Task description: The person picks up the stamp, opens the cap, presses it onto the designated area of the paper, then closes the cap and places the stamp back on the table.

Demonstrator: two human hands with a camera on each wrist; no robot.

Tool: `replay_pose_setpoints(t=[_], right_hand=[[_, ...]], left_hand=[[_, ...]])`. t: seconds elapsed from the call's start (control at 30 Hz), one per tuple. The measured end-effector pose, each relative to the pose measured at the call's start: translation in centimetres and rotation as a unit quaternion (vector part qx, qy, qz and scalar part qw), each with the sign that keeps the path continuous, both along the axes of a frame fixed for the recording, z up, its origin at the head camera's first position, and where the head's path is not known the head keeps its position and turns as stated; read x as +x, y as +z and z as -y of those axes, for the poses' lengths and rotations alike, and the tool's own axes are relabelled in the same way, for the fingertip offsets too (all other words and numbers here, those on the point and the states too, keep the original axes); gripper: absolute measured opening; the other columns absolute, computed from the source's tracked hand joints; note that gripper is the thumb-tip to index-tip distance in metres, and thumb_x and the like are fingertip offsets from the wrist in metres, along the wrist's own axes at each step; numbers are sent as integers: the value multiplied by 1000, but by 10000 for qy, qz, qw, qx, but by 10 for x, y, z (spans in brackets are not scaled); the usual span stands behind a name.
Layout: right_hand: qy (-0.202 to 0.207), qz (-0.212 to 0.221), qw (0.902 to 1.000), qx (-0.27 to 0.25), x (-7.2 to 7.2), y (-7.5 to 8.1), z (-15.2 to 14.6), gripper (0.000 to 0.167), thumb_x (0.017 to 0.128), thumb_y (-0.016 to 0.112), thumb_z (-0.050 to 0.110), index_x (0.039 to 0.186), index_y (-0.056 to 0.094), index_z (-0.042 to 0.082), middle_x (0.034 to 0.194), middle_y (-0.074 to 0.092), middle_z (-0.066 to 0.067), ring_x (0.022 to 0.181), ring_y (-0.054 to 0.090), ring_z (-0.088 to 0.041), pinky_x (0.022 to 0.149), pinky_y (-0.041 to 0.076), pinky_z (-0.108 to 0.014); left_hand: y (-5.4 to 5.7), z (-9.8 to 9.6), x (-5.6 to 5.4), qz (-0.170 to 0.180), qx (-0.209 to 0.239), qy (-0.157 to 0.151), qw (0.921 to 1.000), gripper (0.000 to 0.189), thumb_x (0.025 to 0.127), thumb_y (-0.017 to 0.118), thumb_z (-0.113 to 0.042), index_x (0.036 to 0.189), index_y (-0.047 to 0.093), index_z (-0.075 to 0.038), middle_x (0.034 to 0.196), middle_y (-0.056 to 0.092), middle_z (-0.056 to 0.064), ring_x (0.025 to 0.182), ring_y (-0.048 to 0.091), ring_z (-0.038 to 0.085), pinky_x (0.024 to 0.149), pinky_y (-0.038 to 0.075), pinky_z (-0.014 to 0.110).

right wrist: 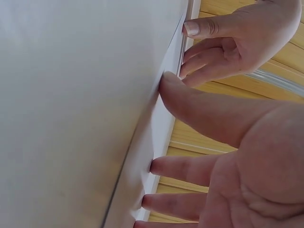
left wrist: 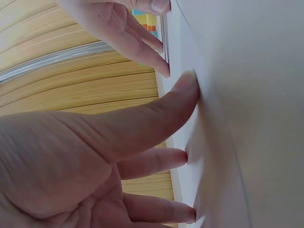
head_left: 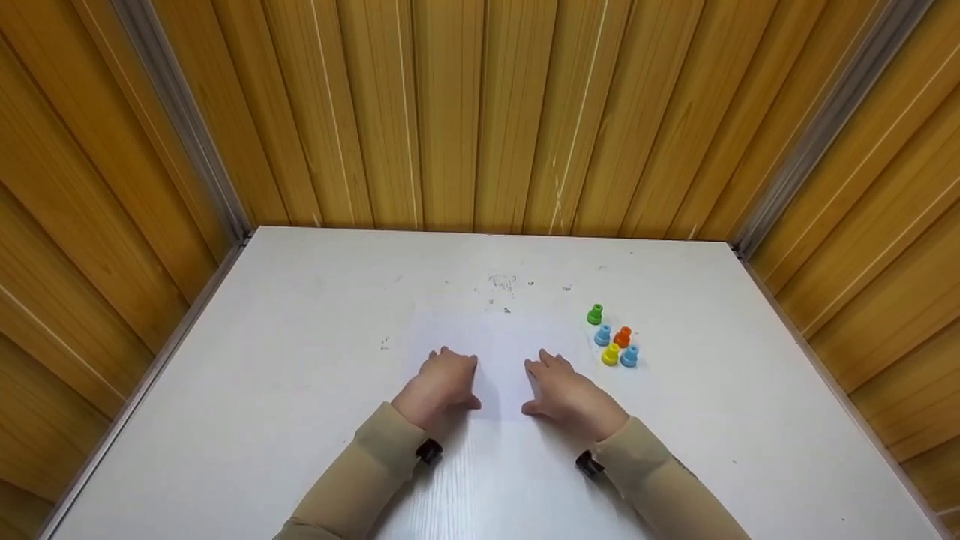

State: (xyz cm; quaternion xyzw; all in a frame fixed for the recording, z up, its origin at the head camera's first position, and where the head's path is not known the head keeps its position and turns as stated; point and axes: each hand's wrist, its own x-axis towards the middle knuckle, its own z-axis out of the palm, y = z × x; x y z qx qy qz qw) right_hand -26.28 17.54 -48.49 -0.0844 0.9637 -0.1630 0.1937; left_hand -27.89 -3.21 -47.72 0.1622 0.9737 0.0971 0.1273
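Note:
A white sheet of paper [head_left: 499, 360] lies flat on the white table, its near edge facing the person. On its left part rests the left hand [head_left: 442, 381], fingers spread and fingertips down. The right hand [head_left: 566, 390] touches the sheet's right part in much the same way. Both thumbs point inward, with a strip of bare paper between the hands. In the left wrist view, the left thumb [left wrist: 183, 92] presses down near the paper's edge. From the right wrist, the right thumb [right wrist: 173, 90] likewise meets the sheet at its edge. Neither hand grips anything.
Right of the paper stand several small peg-shaped pieces: a green one [head_left: 595, 314], an orange one [head_left: 622, 337], a yellow one [head_left: 610, 354] and blue ones [head_left: 629, 356]. Dark marks speckle the table [head_left: 300, 322]. Wood-look panel walls [head_left: 450, 112] enclose its back and sides.

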Motion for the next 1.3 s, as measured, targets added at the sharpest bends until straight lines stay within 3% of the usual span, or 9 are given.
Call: replay_pose_setpoints(t=[0.27,0.43,0.57,0.63,0.77,0.9,1.03,1.13,1.3], right_hand=[[-76,89,9999,-83,-4,4,-3,77,93,76,36,157,42,10,170,27,-16,158,23,-39,129,21,-59],[-30,-67,9961,-880,-17,16,-20,68,94,76,33,152,50,8,160,46,-17,149,41,-40,125,33,-58],[-61,-453,9764,-2111,-31,34,-53,48,95,74,25,137,64,4,138,67,-16,129,63,-36,112,50,-53],[-231,-545,9635,-2612,-37,43,-74,40,96,74,23,130,69,4,129,73,-13,120,70,-30,105,57,-44],[-867,-699,9475,-2997,-46,52,-122,38,95,76,27,128,72,9,125,75,-9,110,72,-18,103,58,-36],[-1381,-750,9399,-3033,-51,43,-167,43,94,77,33,130,71,11,128,74,-7,109,71,-10,111,53,-40],[-1595,-379,9388,-3029,-56,21,-201,45,93,78,29,133,69,10,130,73,-4,110,69,-4,108,53,-26],[-1663,-96,9380,-3039,-60,6,-214,48,91,80,28,134,69,11,130,73,-3,113,68,-4,99,53,-14],[-1591,-67,9373,-3100,-64,-5,-217,52,88,83,30,133,69,10,131,73,-6,116,67,-8,95,54,-11]], left_hand=[[0,0,0,35,5,-44,10000,66,83,87,-29,140,62,-7,134,69,20,137,54,48,121,39,58],[0,3,0,-61,-239,-150,9996,70,81,88,-35,140,62,-7,136,68,21,137,54,49,119,42,58],[0,3,0,-118,-287,-201,9993,63,81,89,-34,133,66,-6,129,71,19,135,55,48,118,43,57],[0,3,0,-137,-278,-221,9993,60,82,88,-33,131,67,-5,127,73,18,134,57,47,118,43,57],[-1,2,-1,-85,-245,-211,9994,62,83,87,-33,134,66,-5,130,71,18,134,57,46,118,43,57],[-1,3,-1,-111,-264,-196,9994,64,83,88,-34,135,65,-5,132,70,18,135,57,47,119,42,57],[-1,3,2,-156,-248,-208,9994,65,81,89,-34,134,65,-5,130,71,19,132,59,47,117,44,57],[1,3,3,-154,-177,-213,9995,66,80,89,-34,135,65,-6,130,71,19,131,59,47,117,44,58],[1,3,1,-123,-90,-165,9997,67,80,89,-33,137,64,-7,132,70,19,135,56,47,118,42,58]])
